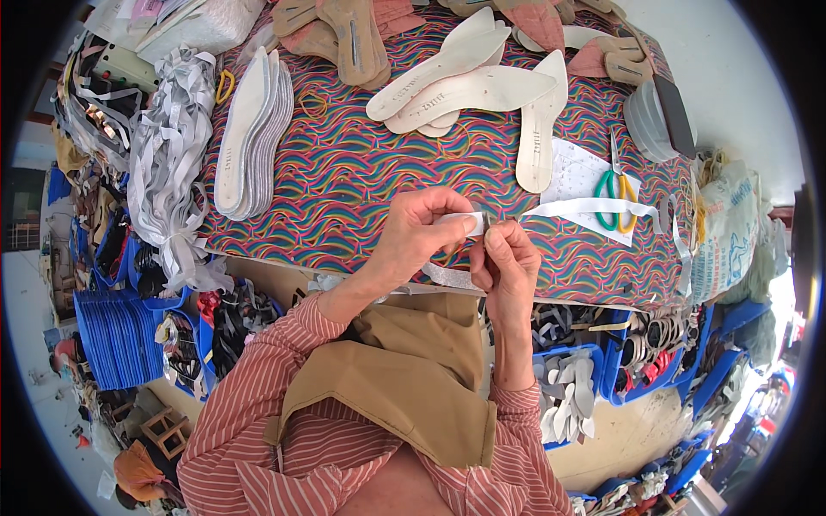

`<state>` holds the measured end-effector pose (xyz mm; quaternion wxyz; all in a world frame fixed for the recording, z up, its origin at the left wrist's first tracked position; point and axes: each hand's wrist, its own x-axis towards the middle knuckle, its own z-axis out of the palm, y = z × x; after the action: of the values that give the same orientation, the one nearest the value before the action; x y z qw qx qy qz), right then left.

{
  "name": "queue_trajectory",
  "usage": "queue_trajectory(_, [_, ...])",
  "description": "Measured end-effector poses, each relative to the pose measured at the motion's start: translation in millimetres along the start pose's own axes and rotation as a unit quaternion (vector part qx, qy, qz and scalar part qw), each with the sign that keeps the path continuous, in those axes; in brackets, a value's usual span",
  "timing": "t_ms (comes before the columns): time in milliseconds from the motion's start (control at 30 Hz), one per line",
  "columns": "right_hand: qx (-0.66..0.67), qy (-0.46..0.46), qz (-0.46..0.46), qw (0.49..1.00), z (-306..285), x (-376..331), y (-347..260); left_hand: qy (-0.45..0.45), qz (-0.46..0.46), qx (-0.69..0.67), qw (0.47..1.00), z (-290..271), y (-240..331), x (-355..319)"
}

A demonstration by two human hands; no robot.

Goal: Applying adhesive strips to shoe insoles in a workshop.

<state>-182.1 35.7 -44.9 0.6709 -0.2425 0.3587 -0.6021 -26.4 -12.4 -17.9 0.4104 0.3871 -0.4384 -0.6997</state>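
Over the table's front edge, my left hand [419, 230] pinches a short white strip [465, 220] between thumb and fingertips. Close beside it, my right hand [508, 258] is closed in a pinch around a small, thin dark piece [487, 220], its kind too small to tell. A long white ribbon [585, 207] runs rightward from near my right fingertips and lies over scissors [618, 193] with green and yellow handles. Whether it joins the strip in my left hand is hidden by the fingers. Below my hands shows a glittery silver strip [447, 275].
White insoles [469, 95] lie loose at the back; a neat stack [249, 142] stands left. A ribbon bundle [169, 146] hangs over the left edge. A paper [572, 163] lies under the scissors, near a clear tub [647, 125]. Blue bins [609, 370] stand below the patterned table [344, 198].
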Motion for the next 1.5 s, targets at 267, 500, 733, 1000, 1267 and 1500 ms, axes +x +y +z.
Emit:
queue_trajectory(267, [-0.086,0.044,-0.151,0.984,24.9,19.8,-3.2,-0.017,0.047,-0.130,0.990,14.1,9.2,20.5])
queue_trajectory(500, [-0.113,0.072,-0.151,0.979,23.8,64.7,-26.6,0.014,0.113,0.077,0.990,-8.5,34.7,80.8])
queue_trajectory(733, [-0.312,0.074,-0.205,0.925,13.0,158.7,-12.5,0.192,0.296,0.509,0.785,-82.7,12.3,213.8])
queue_trajectory(1000, [-0.474,0.156,-0.157,0.852,5.6,180.8,1.2,0.263,0.293,0.578,0.715,-67.4,11.0,216.7])
queue_trajectory(1267, [-0.470,0.141,-0.193,0.850,-9.8,190.4,5.1,0.284,0.362,0.387,0.799,-41.4,92.1,117.7])
queue_trajectory(1500, [-0.079,0.123,-0.205,0.968,24.3,142.6,-28.8,0.130,0.173,0.010,0.976,-45.8,89.1,22.6])
